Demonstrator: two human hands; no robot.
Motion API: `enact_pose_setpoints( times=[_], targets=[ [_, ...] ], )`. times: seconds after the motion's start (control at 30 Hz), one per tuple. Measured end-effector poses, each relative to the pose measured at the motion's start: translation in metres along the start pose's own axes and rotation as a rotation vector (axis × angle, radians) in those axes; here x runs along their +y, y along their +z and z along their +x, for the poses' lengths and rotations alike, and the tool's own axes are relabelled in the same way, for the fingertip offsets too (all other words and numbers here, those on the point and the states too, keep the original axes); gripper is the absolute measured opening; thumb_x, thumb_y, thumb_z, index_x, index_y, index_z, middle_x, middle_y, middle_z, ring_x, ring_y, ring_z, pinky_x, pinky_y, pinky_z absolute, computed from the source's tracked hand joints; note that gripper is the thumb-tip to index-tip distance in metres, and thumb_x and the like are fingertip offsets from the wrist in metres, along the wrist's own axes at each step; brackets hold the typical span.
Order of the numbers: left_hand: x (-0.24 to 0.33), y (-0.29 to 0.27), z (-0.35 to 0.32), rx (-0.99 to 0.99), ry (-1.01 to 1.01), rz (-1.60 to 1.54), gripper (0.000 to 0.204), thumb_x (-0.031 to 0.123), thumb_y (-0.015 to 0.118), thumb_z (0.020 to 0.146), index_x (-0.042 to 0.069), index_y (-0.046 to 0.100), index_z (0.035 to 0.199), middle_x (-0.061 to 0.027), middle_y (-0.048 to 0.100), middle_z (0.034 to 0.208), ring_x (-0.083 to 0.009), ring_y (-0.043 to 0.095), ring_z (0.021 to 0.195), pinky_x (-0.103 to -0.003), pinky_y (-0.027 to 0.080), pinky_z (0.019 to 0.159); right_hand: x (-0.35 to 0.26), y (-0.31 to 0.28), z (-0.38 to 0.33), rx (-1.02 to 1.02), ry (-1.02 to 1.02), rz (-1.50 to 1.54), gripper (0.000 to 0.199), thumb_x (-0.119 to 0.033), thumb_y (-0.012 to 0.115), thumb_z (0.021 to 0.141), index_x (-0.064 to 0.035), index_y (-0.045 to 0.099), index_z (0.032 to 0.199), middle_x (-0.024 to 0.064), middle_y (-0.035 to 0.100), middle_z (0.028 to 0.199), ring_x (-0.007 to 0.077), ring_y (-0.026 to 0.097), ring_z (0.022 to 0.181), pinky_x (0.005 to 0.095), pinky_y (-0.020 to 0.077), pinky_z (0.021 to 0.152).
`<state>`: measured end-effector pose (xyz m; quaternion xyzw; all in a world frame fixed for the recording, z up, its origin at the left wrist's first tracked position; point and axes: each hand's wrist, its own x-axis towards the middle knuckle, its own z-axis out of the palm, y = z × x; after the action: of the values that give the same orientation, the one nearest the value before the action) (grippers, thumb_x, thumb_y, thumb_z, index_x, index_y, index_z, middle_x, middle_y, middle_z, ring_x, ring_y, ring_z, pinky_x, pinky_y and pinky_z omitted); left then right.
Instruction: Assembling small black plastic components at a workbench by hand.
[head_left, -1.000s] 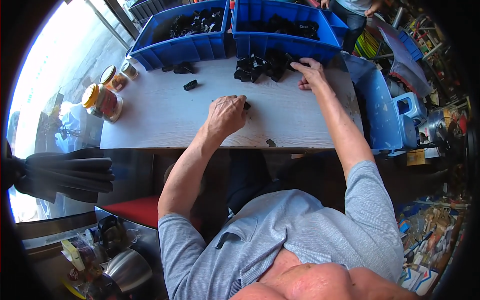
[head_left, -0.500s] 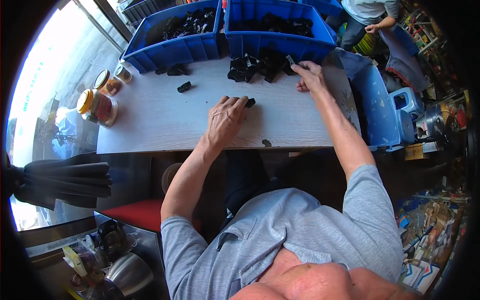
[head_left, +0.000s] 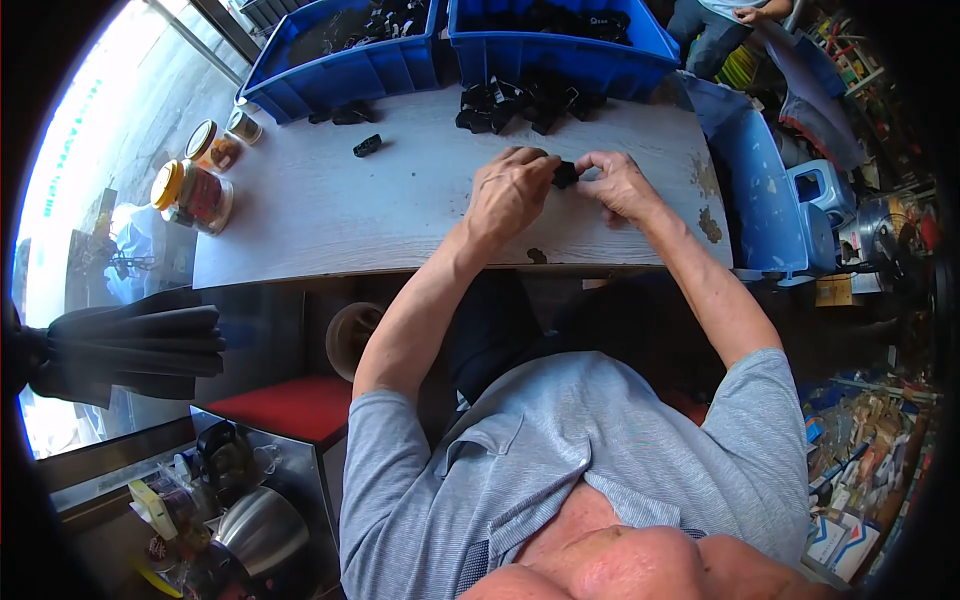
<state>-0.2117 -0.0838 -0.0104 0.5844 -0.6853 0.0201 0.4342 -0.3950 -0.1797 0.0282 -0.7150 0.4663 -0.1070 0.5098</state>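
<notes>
Over the right half of the pale table (head_left: 330, 220), my two hands meet at a small black part (head_left: 564, 175), which looks like plastic. My left hand (head_left: 512, 192) grips it from the left with bent fingers. From the right, the thumb and forefinger of my right hand (head_left: 618, 187) close on its edge; whether a second small piece sits between them is hidden. A pile of similar black parts (head_left: 525, 105), some with whitish bits, lies beyond my hands. One separate black part (head_left: 367, 146) rests farther left.
Two blue crates (head_left: 560, 70) of black parts stand along the far edge. Jars (head_left: 190, 195) line the left side. A light blue tub (head_left: 765, 200) and a stool (head_left: 828, 190) are at the right. Another person (head_left: 710, 35) is at the far right.
My right hand has come back from the pile toward me. My left hand has moved right and slightly away from me with the black part, and the hands now meet.
</notes>
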Motion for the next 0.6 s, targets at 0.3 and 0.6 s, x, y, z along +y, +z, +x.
enact_pose_setpoints(
  times=[0.3, 0.6],
  targets=[
    [-0.001, 0.002, 0.009, -0.204, 0.157, -0.023, 0.027, 0.001, 0.067, 0.084, 0.007, 0.073, 0.110, -0.0118, 0.073, 0.105, -0.0321, 0.070, 0.091, -0.039, 0.058, 0.078, 0.007, 0.004, 0.003, -0.008, -0.056, -0.040, 0.029, -0.013, 0.076, 0.084, -0.0043, 0.070, 0.111, 0.0031, 0.057, 0.057, 0.0121, 0.049, 0.039, 0.0298, 0.0398, 0.038],
    [-0.010, -0.001, -0.007, -0.129, 0.141, -0.064, 0.032, 0.000, 0.067, 0.084, 0.008, 0.071, 0.114, -0.0134, 0.071, 0.108, -0.0335, 0.070, 0.093, -0.041, 0.058, 0.080, 0.003, 0.006, -0.001, 0.009, -0.057, -0.095, 0.031, -0.010, 0.072, 0.082, -0.0038, 0.069, 0.112, 0.0039, 0.057, 0.054, 0.0132, 0.052, 0.038, 0.0289, 0.0410, 0.037]
  ],
)
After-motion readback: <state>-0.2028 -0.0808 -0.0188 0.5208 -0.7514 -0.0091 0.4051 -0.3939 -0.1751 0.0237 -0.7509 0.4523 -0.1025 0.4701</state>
